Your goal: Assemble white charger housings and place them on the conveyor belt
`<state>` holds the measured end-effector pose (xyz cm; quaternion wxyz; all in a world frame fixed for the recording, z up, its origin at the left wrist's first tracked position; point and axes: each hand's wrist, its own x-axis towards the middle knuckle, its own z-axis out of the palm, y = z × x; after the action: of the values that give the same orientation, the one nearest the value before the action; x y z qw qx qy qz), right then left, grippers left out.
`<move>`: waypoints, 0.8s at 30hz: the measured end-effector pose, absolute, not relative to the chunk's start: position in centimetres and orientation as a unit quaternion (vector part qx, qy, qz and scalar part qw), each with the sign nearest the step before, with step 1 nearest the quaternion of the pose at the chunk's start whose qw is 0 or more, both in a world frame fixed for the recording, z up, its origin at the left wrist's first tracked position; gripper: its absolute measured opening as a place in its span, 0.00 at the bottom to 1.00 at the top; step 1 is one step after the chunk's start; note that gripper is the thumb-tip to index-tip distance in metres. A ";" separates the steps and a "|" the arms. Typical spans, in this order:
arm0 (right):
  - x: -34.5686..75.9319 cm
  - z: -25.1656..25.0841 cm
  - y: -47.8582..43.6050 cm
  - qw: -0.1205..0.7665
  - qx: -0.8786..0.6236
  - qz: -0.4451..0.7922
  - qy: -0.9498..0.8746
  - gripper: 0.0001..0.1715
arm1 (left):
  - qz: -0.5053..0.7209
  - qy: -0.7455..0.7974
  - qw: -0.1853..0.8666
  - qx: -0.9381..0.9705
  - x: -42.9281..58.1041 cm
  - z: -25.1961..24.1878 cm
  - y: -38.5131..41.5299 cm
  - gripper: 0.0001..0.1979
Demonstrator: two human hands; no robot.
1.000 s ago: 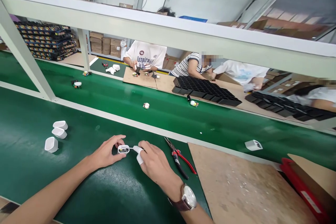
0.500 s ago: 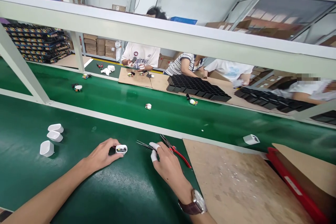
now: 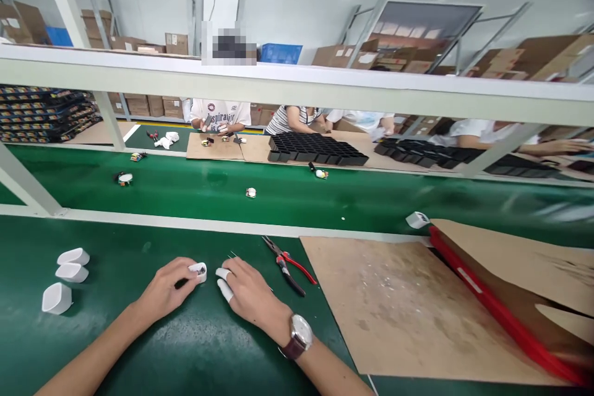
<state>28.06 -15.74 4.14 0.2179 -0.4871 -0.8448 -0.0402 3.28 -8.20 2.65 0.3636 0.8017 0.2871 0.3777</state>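
My left hand pinches a small white plastic housing between thumb and fingers. Dark parts show inside its opening, which faces right. Close to its right is my right hand, with white finger cots on the thumb and index finger. Those fingers are apart and nothing shows between them. Thin tweezers stick out behind the right hand, mostly hidden by it. Red-and-black long-nose pliers lie on the green bench, right of that hand.
Three white housings stand at the left. A stained board and a red-edged carton are at the right. Beyond a pale rail, small circuit assemblies and another housing lie on the green belt. Co-workers sit behind black trays.
My right hand has moved left towards the housing, and its thumb and index finger have come off the tweezers. The housing has tipped to the right. The view has shifted.
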 end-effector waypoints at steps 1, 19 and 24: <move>27.6 3.8 -15.5 0.210 -0.466 -0.032 -0.859 0.05 | 0.385 0.327 0.416 0.756 3.2 2.6 -7.9 0.14; 26.3 -0.4 -14.9 0.267 -0.440 -0.016 -0.857 0.04 | 0.330 0.515 0.086 0.787 7.7 5.7 9.8 0.23; 25.4 -0.4 -12.8 0.187 -0.403 -0.042 -0.895 0.17 | 0.298 0.352 0.084 0.883 16.9 4.8 10.0 0.25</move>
<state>25.36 -12.79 -0.41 0.1871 -0.4027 -0.8950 -0.0419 16.92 9.97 4.84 0.0836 0.8832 0.3524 0.2981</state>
